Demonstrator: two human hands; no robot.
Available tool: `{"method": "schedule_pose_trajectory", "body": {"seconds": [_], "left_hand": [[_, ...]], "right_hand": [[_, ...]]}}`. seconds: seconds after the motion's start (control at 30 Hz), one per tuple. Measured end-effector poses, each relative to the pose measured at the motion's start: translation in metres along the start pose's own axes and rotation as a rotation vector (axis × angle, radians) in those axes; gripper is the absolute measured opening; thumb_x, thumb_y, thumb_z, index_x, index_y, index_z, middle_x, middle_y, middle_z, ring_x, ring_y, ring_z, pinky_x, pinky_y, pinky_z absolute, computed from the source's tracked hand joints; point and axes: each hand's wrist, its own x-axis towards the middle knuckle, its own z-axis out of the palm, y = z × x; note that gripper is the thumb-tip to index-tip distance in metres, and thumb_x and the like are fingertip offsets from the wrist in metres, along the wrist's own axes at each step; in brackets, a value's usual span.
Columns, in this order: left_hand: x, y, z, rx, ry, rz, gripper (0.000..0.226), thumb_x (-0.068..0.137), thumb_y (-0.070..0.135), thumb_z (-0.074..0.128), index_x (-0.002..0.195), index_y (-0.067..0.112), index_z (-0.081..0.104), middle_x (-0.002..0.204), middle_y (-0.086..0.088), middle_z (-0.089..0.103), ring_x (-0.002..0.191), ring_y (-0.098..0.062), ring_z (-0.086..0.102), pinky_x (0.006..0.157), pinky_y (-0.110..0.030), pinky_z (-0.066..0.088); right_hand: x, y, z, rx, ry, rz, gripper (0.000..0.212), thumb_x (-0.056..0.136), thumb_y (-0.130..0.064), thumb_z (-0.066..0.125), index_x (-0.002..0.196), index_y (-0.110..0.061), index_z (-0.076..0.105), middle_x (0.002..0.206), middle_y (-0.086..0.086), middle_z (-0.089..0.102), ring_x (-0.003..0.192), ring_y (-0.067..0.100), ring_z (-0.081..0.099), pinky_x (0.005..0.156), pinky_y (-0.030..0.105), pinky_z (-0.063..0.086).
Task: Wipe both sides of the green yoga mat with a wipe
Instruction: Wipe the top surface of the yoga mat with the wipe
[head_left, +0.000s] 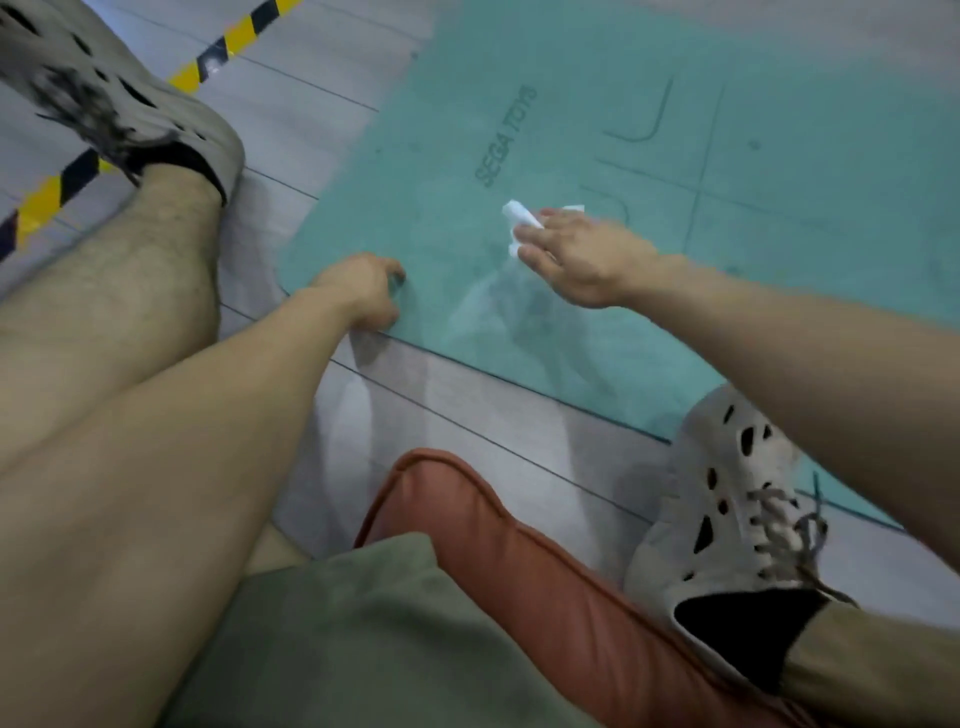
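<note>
The green yoga mat (649, 130) lies flat on the grey floor, printed side up with dark lines and lettering. My right hand (582, 260) presses a crumpled white wipe (522, 221) onto the mat near its near left part; the wipe sticks out past the fingertips. A damp streak shows on the mat just below that hand. My left hand (363, 293) rests on the mat's near left corner, fingers curled down against the edge. Whether it grips the edge I cannot tell.
My bare legs and two pale perforated shoes (737, 519) frame the view; the right shoe sits on the mat's near edge. An orange cushion (519, 545) lies under me. Yellow-black tape (62, 182) crosses the floor at the left.
</note>
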Motion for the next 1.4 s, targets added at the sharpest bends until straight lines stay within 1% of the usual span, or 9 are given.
{"method": "schedule_pose_trajectory", "body": {"seconds": [0.23, 0.4, 0.6, 0.67, 0.83, 1.03, 1.27, 1.33, 1.4], "left_hand": [[0.019, -0.017, -0.003, -0.12, 0.121, -0.113, 0.074, 0.086, 0.038, 0.07, 0.155, 0.031, 0.044, 0.158, -0.017, 0.04, 0.145, -0.037, 0.043, 0.117, -0.054, 0.041], [0.028, -0.05, 0.0, -0.045, 0.064, -0.128, 0.102, 0.077, 0.068, 0.08, 0.162, 0.043, 0.03, 0.171, -0.015, 0.024, 0.155, -0.036, 0.03, 0.125, -0.05, 0.031], [0.04, -0.04, 0.006, -0.037, 0.108, -0.171, 0.1, 0.074, 0.07, 0.078, 0.16, 0.05, 0.03, 0.171, -0.005, 0.024, 0.155, -0.031, 0.029, 0.123, -0.05, 0.033], [0.043, -0.038, 0.002, -0.043, 0.049, -0.18, 0.104, 0.071, 0.064, 0.085, 0.159, 0.049, 0.031, 0.17, -0.006, 0.026, 0.154, -0.032, 0.031, 0.122, -0.051, 0.035], [0.05, -0.025, -0.02, -0.028, -0.013, -0.221, 0.102, 0.059, 0.047, 0.092, 0.149, 0.039, 0.045, 0.153, -0.012, 0.044, 0.135, -0.037, 0.053, 0.111, -0.048, 0.048], [0.071, 0.012, -0.039, 0.029, 0.014, -0.15, 0.095, 0.065, 0.057, 0.095, 0.145, 0.027, 0.052, 0.138, -0.019, 0.053, 0.125, -0.039, 0.058, 0.104, -0.041, 0.048], [0.111, 0.06, -0.039, 0.1, -0.025, -0.013, 0.068, 0.1, 0.028, 0.057, 0.163, 0.028, 0.032, 0.167, -0.016, 0.03, 0.15, -0.036, 0.037, 0.121, -0.047, 0.036], [0.117, 0.052, -0.043, 0.143, -0.101, 0.017, 0.083, 0.096, 0.021, 0.057, 0.167, 0.035, 0.018, 0.175, -0.009, 0.012, 0.159, -0.03, 0.024, 0.125, -0.048, 0.031], [0.116, 0.038, -0.046, 0.122, -0.151, 0.049, 0.091, 0.092, 0.016, 0.058, 0.167, 0.042, 0.013, 0.177, -0.002, 0.004, 0.16, -0.026, 0.022, 0.127, -0.046, 0.028]], "right_hand": [[0.04, -0.004, -0.011, -0.165, -0.011, -0.157, 0.058, 0.113, -0.051, 0.02, 0.151, -0.017, 0.048, 0.169, 0.006, 0.036, 0.153, 0.03, 0.034, 0.123, 0.048, 0.032], [0.092, -0.023, 0.075, 0.02, 0.046, 0.196, 0.078, 0.108, -0.061, 0.029, 0.167, -0.009, 0.022, 0.177, 0.014, 0.009, 0.163, 0.033, 0.008, 0.131, 0.055, 0.009], [0.072, -0.023, 0.111, -0.07, -0.011, -0.664, 0.073, 0.111, -0.057, 0.032, 0.17, -0.018, 0.012, 0.178, 0.005, 0.003, 0.165, 0.024, -0.002, 0.133, 0.048, 0.002], [0.088, 0.017, 0.102, -0.075, -0.015, -0.506, 0.071, 0.112, -0.057, 0.028, 0.171, -0.02, 0.011, 0.178, 0.004, 0.004, 0.165, 0.022, -0.002, 0.133, 0.047, 0.004], [0.109, 0.078, 0.075, 0.15, 0.059, 0.375, 0.091, 0.099, -0.075, 0.01, 0.17, -0.018, 0.01, 0.178, 0.007, 0.0, 0.164, 0.021, -0.006, 0.133, 0.049, -0.004], [0.048, 0.02, 0.102, 0.018, -0.033, -0.372, 0.072, 0.11, -0.062, 0.023, 0.171, -0.027, 0.004, 0.178, -0.002, -0.004, 0.163, 0.014, -0.011, 0.133, 0.042, -0.006], [0.063, 0.175, 0.072, 0.119, 0.027, 0.544, 0.086, 0.102, -0.074, 0.012, 0.171, -0.023, 0.0, 0.178, 0.004, -0.01, 0.163, 0.018, -0.013, 0.132, 0.045, -0.01], [0.079, 0.133, 0.079, 0.083, 0.04, 0.446, 0.092, 0.097, -0.076, 0.005, 0.17, -0.02, -0.002, 0.178, 0.005, -0.012, 0.163, 0.02, -0.015, 0.131, 0.049, -0.011], [0.089, 0.07, 0.087, 0.049, -0.007, 0.039, 0.085, 0.101, -0.071, 0.011, 0.171, -0.022, 0.002, 0.178, 0.003, -0.006, 0.164, 0.018, -0.012, 0.131, 0.047, -0.01]]}}
